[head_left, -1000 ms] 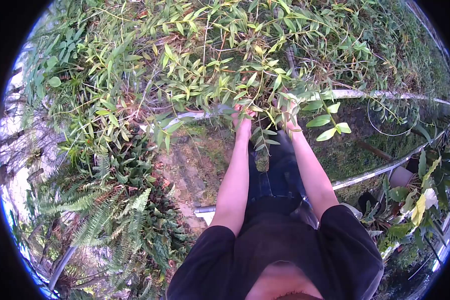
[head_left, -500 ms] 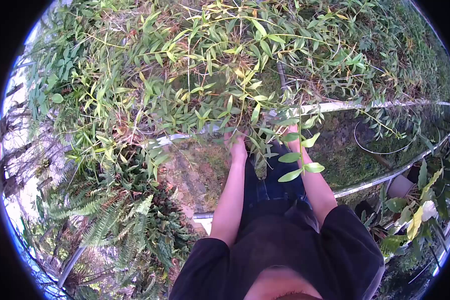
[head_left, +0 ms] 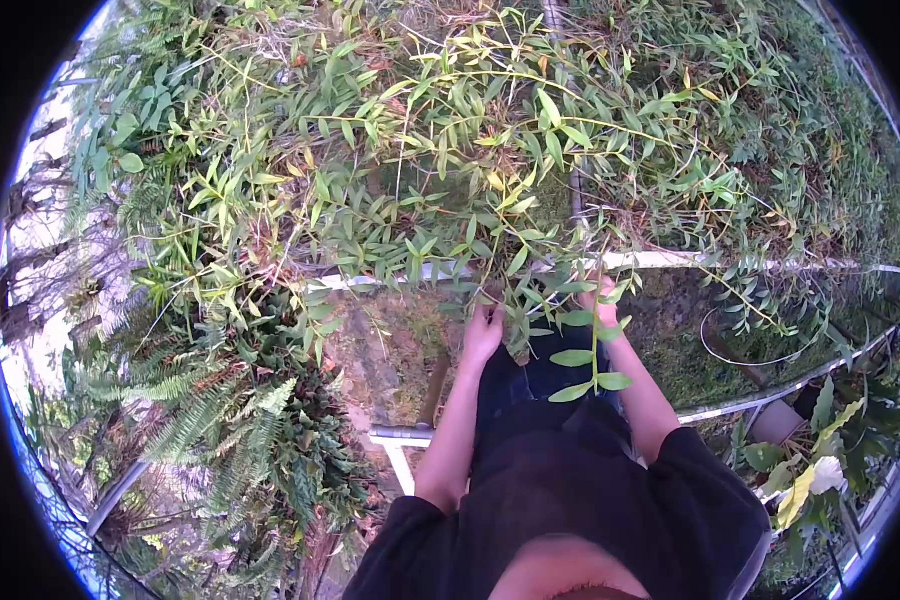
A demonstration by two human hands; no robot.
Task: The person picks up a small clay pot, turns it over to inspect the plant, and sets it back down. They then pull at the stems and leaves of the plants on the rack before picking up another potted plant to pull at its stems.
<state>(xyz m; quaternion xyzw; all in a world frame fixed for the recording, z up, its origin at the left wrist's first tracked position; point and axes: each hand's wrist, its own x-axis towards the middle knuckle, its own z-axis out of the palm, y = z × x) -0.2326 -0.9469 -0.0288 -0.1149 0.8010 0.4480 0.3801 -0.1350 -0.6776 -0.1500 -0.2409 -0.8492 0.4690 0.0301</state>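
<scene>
My left hand [head_left: 484, 332] is below the white rail [head_left: 660, 259], its fingers closed at the lower edge of a leafy plant [head_left: 510, 225] with long narrow leaves. A small brown part shows at its fingertips, too hidden to name. My right hand [head_left: 602, 301] is raised to the same rail, a little to the right, among hanging stems. Leaves cover most of its fingers, so its grip is hidden. A leafy stem [head_left: 595, 365] hangs in front of my right wrist, and more foliage hangs between both hands.
Dense trailing plants [head_left: 370, 130] spread beyond the rail. Ferns [head_left: 185, 425] grow at the left. A lower pale rail [head_left: 740, 406] runs near my right arm, with a pot [head_left: 775, 422] and broad-leaved plants beyond. A thin wire loop [head_left: 708, 345] hangs at the right.
The view has shifted, so the rail and plants sit lower in the picture. My left hand now shows more clearly below the rail. Both hands stay by the same plant.
</scene>
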